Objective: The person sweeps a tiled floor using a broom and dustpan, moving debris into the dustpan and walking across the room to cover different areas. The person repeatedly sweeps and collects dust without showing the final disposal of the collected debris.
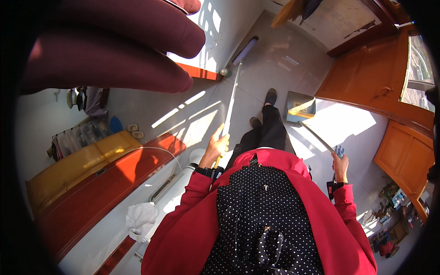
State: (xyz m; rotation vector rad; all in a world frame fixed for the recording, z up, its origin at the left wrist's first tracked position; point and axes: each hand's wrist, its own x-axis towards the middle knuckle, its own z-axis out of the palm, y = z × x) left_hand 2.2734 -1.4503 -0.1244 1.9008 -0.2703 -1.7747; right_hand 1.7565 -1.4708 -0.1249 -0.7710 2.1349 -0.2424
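Note:
My left hand (216, 147) is closed around the pale handle (233, 92) of a broom. Its purple-and-dark broom head (245, 51) rests on the grey tiled floor, along the foot of the white wall. In my right hand (340, 166) is the handle (318, 138) of a long-handled dustpan. The grey dustpan (301, 103), with a yellow comb-like strip, stands on the floor ahead of my right side. My feet, in dark shoes (271, 97), stand between the broom and the dustpan. A light-blue clip-like part (339, 151) sits at the top of the dustpan handle.
Maroon fabric (120, 55) hangs large at upper left. An orange wooden door (364, 75) stands on the right. A straw broom (290, 13) leans at the top. On the left are a red door panel (103, 192), slippers (135, 130) and a white appliance (177, 192) with a cloth (139, 218).

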